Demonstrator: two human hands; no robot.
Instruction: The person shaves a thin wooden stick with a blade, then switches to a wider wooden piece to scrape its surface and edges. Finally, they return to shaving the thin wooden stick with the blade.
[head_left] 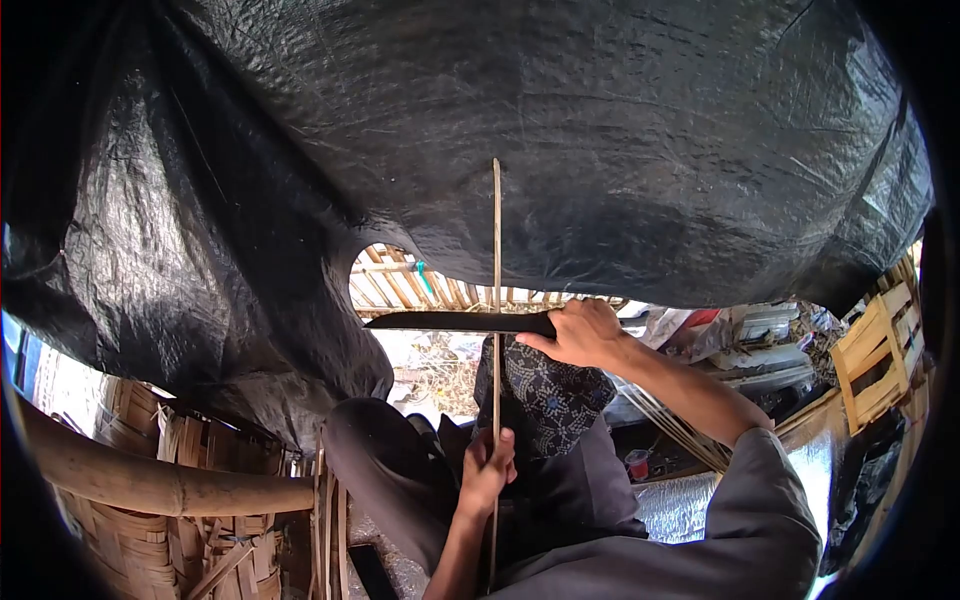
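My left hand (487,466) grips a long thin bamboo strip (496,240) and holds it upright in front of me. My right hand (583,333) is closed on the handle of a dark-bladed knife (455,321). The blade lies level, points left and crosses the strip about midway up. A dark patterned cloth (545,395) covers my knee just behind the strip. The lower end of the strip runs down past my left wrist, out of sight.
A black plastic tarp (560,130) hangs overhead and fills the upper view. A thick bamboo pole (150,480) and woven bamboo baskets (130,550) sit at lower left. More thin strips (680,430) lie under my right forearm. A wooden crate (878,360) stands at right.
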